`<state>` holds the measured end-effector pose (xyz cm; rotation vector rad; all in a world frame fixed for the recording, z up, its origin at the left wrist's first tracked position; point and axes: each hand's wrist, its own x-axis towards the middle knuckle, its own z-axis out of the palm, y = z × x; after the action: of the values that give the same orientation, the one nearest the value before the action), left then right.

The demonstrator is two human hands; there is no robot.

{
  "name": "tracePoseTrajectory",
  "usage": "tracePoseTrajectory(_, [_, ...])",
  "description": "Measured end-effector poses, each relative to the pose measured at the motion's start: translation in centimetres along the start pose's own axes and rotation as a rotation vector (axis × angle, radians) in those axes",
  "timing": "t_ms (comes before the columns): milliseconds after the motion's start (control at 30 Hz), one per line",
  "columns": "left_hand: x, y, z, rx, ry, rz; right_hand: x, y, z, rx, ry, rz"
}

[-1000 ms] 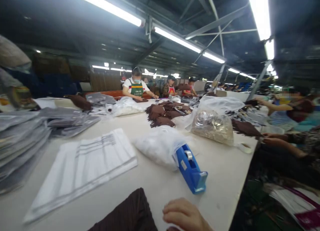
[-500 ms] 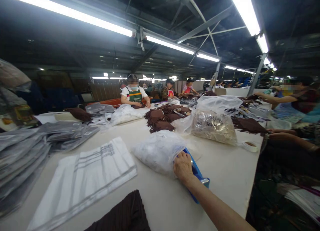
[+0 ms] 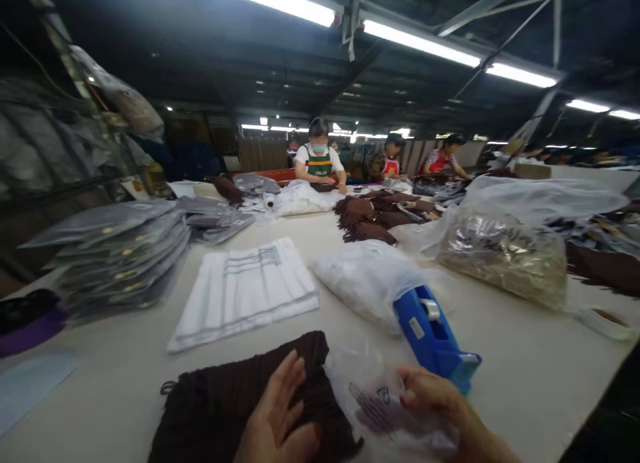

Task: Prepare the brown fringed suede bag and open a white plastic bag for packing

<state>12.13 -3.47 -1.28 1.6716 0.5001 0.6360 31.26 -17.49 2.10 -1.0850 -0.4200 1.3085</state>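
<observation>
A dark brown knitted garment [image 3: 225, 403] lies folded at the near edge of the white table [image 3: 130, 376]. My left hand [image 3: 277, 416] rests flat on it, fingers stretched out. My right hand [image 3: 440, 406] grips a clear printed plastic bag [image 3: 375, 403] that lies against the garment's right end. A blue tape dispenser [image 3: 433, 336] stands just beyond my right hand, next to a white filled plastic bag [image 3: 367, 279].
A pile of white flat bags [image 3: 247, 289] lies mid-table, stacks of grey packed bags [image 3: 115, 249] at the left. Brown garments [image 3: 373, 219], a big clear bag of shiny bits [image 3: 505, 249] and a tape roll [image 3: 603, 319] lie farther right. Several other people work at the far end.
My right hand has come back from the tape dispenser to the near edge and now holds the clear bag. My left hand has come into view on the brown garment. The view has swung left.
</observation>
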Motion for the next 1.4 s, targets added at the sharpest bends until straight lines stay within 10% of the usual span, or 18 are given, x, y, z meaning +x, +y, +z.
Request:
tracePoseTrajectory(133, [0.5,1.9,-1.2,-0.442,-0.061,-0.353,1.9,3.1,3.1,-0.054,-0.168,0.242])
tracePoseTrajectory(300, [-3.5,0.2,-4.3,-0.224,0.084,-0.524,3.3,5.7,6.0,-0.255,-0.227,0.324])
tracePoseTrajectory(500, [-3.7,-1.1,-7.4,0.104,0.336,-0.392,7.4,5.9,7.8,-0.801,0.001,-0.173])
tracePoseTrajectory(767, [-0.4,-4.6,-9.1,1.152,0.507,0.124,13.0,7.9,7.1,-1.325,0.102,-0.784])
tracePoseTrajectory(900, [-1.2,-4.9,-8.9,1.404,0.258,0.597,12.4,8.0,6.8,-1.572,0.202,-0.907])
tracePoseTrajectory(1033, [-1.2,-4.5,-8.5,1.376,0.041,0.449,10.9,7.0,7.9,-1.715,0.365,-1.227])
tracePoseTrajectory(1100, [-1.0,-4.5,-8.4,1.345,0.002,0.416,10.2,7.1,8.9,-1.705,0.217,-1.355])
tracePoseTrajectory(1200, [-0.7,-4.4,-8.7,1.291,-0.020,0.420,10.0,8.2,9.9,-1.708,-0.045,-1.313])
tracePoseTrajectory(1400, [-4.4,-1.9,-12.7,1.131,0.195,0.297,11.5,11.0,8.7,-1.851,0.036,-1.134])
